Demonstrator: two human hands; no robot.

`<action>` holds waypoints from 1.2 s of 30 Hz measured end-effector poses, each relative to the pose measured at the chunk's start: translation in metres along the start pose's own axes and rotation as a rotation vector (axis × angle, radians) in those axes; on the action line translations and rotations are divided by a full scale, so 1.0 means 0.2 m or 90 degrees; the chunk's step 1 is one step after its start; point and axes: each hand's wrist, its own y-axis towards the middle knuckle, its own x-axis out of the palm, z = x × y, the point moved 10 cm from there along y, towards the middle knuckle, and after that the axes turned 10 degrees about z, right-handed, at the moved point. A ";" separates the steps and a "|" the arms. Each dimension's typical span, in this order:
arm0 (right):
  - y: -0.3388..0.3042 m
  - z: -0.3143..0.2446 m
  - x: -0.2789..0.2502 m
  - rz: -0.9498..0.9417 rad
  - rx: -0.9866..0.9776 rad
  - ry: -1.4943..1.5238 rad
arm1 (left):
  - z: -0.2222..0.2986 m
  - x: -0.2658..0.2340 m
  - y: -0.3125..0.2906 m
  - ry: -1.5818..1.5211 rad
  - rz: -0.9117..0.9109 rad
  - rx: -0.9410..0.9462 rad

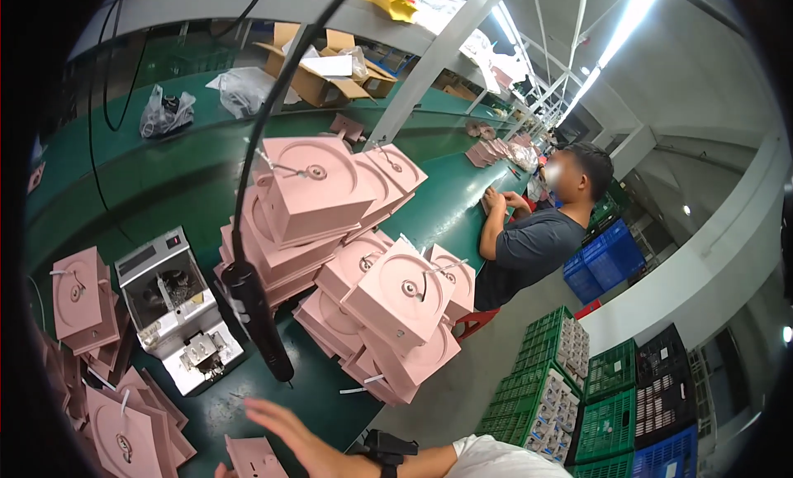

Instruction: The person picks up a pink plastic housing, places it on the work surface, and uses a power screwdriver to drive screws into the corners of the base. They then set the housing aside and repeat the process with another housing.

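Note:
My right hand (301, 441), with a black band (388, 451) at its wrist, reaches in from the lower edge. Its fingers are stretched out and it holds nothing. Just below and left of it sits a small pink plastic housing (254, 458), cut off by the lower edge. A bit of my left hand (220, 471) shows at that housing's left side; most of it is hidden, so its grip is unclear. Beyond my right hand, a black electric screwdriver (256, 321) hangs on a cable. Left of the screwdriver stands a white screw feeder (180, 309) with a clear-topped bin.
Stacks of pink housings (405, 288) with wires crowd the green bench (211, 408), with more housings (124, 432) at the left. A person (541, 222) sits farther along, hands on the bench. Green crates (537, 395) stand on the floor right. A carton (318, 77) sits behind.

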 end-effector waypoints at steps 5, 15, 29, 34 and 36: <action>-0.21 0.16 0.16 -0.080 0.178 0.149 | -0.10 0.06 0.00 -0.055 0.010 -0.056; -0.30 0.32 0.22 -0.235 0.303 0.229 | -0.14 0.12 0.00 -0.038 0.033 -0.071; -0.30 0.29 0.26 -0.400 0.302 0.173 | -0.13 0.08 0.00 0.059 -0.221 -0.071; -0.31 0.33 0.27 -0.385 0.465 0.175 | -0.18 0.07 0.00 0.019 -0.238 -0.127; -0.30 0.31 0.26 -0.379 0.441 0.166 | -0.17 0.07 0.00 0.025 -0.234 -0.117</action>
